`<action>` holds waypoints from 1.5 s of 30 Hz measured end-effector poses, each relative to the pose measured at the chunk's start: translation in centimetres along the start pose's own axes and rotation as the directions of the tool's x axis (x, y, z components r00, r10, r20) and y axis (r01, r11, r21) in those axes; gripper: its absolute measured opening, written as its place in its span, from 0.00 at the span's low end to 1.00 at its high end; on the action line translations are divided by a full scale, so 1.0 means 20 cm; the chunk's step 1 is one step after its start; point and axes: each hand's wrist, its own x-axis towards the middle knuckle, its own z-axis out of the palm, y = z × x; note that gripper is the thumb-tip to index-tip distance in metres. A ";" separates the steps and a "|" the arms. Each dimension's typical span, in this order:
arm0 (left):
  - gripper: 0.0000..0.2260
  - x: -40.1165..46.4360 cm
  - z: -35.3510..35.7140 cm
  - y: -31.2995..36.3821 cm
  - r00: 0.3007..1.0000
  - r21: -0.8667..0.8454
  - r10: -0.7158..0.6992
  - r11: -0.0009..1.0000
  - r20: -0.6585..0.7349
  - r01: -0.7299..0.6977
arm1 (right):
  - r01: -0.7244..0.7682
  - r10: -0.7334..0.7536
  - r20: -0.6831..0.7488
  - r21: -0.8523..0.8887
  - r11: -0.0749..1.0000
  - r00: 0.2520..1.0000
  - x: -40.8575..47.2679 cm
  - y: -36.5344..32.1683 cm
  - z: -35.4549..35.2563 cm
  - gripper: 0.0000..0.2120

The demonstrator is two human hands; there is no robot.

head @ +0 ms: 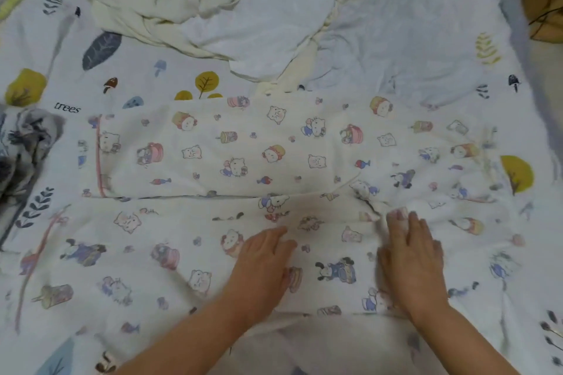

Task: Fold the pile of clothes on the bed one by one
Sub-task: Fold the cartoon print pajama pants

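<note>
Far left edge: crumpled grey-patterned garment (23, 146), unfolded, well apart from both hands. Upper left to centre: heap of cream and white clothes (213, 9) on the leaf-print bedsheet (137, 70), beyond the work area, untouched.

Centre: cartoon-print pyjama garment (243, 155) spread flat, long axis running left-right across the bed, pink-trimmed cuff (99, 155) at the left end, bulk and creases bunched toward the right.

Left hand (262, 265): flat on the near layer, fingers straight and together, pressing, gripping nothing. Right hand (411, 256): just beside, palm down, fingers extended toward the crease near the middle seam; slightly blurred, no fold of cloth seen pinched.

Judgement: smoothing before a fold. Far cuff lies well left of both hands, left hand nearer. Likely fold along the long axis, cuff end brought rightward.
</note>
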 end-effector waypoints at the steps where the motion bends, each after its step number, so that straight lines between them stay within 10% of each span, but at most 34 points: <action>1: 0.19 0.03 0.02 0.05 1.000 -0.029 0.005 1.000 0.009 -0.005 | -0.033 0.034 0.056 -0.026 0.999 0.998 0.00 0.07 0.01 0.27; 6: 0.17 0.14 0.16 0.23 0.995 -0.032 0.089 0.996 0.039 -0.088 | 0.054 -0.038 0.263 -0.054 0.997 0.964 -0.05 0.34 0.08 0.28; 14: 0.26 0.16 0.38 0.34 0.885 0.107 0.252 0.943 0.392 -0.316 | -0.078 0.079 -0.041 0.032 0.996 0.996 -0.08 0.57 0.05 0.27; 18: 0.20 0.22 0.31 0.41 0.907 0.185 0.204 0.940 0.367 -0.286 | -0.096 0.106 0.100 -0.104 0.990 0.989 -0.06 0.68 0.06 0.40; 21: 0.08 0.28 0.22 0.41 0.991 -0.124 0.107 0.988 0.079 -0.097 | -0.130 0.137 0.079 -0.085 0.988 0.987 -0.01 0.71 0.05 0.41; 25: 0.06 0.41 0.04 0.31 0.983 -0.350 -0.181 0.920 0.012 0.173 | -0.132 0.143 0.080 -0.130 0.983 0.987 0.07 0.74 0.04 0.32; 30: 0.08 0.50 -0.08 0.22 0.976 -0.267 -0.146 0.946 0.159 0.185 | -0.117 0.113 -0.052 -0.097 0.988 0.992 0.19 0.80 -0.02 0.10; 33: 0.18 0.49 -0.08 0.22 0.899 -0.207 -0.034 0.969 0.436 0.137 | -0.013 0.012 0.031 0.015 1.000 0.999 0.22 0.85 -0.10 0.11; 41: 0.03 0.54 -0.20 0.30 0.454 -0.375 0.224 0.885 0.862 0.275 | -0.058 0.102 0.439 -0.112 0.992 0.893 0.20 0.99 -0.41 0.12; 45: 0.04 0.69 -0.34 0.24 0.665 -0.440 0.176 0.861 0.726 0.253 | -0.215 0.098 0.302 0.383 0.899 0.948 0.22 1.07 -0.56 0.15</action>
